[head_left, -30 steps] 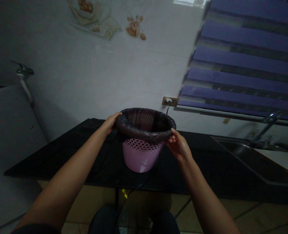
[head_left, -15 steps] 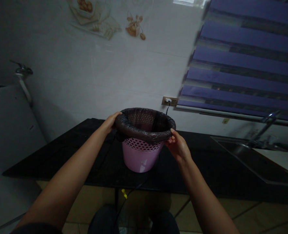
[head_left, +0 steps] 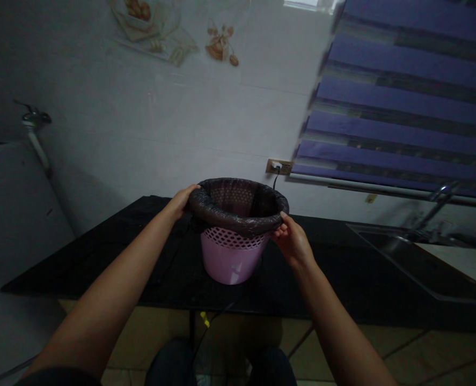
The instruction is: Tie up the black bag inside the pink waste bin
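A pink plastic bin [head_left: 233,262] with a band of round holes stands upright on the black countertop. A black trash bag [head_left: 238,221] lines it, its edge folded outward over the rim all the way round. My left hand [head_left: 182,201] grips the bag and rim at the left side, its fingertips partly hidden behind the bag. At the right front, my right hand [head_left: 292,236] pinches the folded bag edge between the thumb on top and curled fingers below.
The black countertop [head_left: 334,284] carries a steel sink [head_left: 398,252] with a faucet [head_left: 434,206] at right. A cord with a yellow tag [head_left: 204,320] hangs over the front edge. Behind are a wall outlet [head_left: 278,166] with a plug and a striped blind [head_left: 382,107]. A white appliance [head_left: 16,203] stands left.
Almost nothing differs; the whole view has shifted very slightly. Both hands keep the same hold on the bag edge, and the bin stays in place.
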Tool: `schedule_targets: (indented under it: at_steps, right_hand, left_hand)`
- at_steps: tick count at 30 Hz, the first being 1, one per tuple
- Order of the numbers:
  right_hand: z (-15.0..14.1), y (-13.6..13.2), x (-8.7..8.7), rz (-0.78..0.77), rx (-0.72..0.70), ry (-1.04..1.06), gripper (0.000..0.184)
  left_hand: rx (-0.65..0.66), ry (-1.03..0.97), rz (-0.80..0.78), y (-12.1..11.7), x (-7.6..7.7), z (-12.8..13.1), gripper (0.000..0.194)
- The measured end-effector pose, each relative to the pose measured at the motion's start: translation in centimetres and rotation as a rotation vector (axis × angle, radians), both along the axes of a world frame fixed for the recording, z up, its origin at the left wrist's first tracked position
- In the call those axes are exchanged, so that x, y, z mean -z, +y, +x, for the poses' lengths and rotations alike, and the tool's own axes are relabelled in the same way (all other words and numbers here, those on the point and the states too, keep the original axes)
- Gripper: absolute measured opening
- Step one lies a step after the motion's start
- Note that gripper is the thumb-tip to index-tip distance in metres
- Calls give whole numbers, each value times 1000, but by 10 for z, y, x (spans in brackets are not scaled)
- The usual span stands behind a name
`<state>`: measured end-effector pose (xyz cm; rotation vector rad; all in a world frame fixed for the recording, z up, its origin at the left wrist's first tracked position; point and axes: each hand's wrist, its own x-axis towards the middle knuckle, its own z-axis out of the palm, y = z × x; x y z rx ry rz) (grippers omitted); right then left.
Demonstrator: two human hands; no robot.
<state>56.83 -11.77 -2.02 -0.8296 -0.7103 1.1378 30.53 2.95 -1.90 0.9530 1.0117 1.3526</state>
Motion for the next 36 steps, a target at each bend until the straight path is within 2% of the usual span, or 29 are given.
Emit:
schedule_targets:
  at_steps: [5, 10, 15, 20, 23, 28, 33, 36]
  right_hand:
    - [4, -4, 1, -2, -5, -98, 39]
    - [14, -5, 2, -73, 21, -167, 43]
    - [32, 6, 2, -47, 187, -262, 41]
    - [53, 24, -11, 33, 287, -457, 42]
    - [60, 35, -23, 73, 293, -515, 39]
    - [64, 50, -36, -4, 287, -599, 25]
    - [67, 62, -37, -127, 214, -649, 22]
    - [69, 66, -33, -138, 169, -628, 23]
  left_hand:
    - [-11, 8, 2, 0, 0, 0, 25]
    - [0, 13, -1, -1, -1, 1, 19]
    - [-13, 25, -5, -2, -2, 1, 18]
    - [-26, 21, -17, -3, -3, 1, 15]
    - [-21, 18, -18, -3, -3, 1, 16]
    - [-11, 22, -3, -1, 0, 0, 21]
    - [-9, 29, -19, -2, -2, 1, 20]
    - [-2, 20, -16, -3, -3, 1, 21]
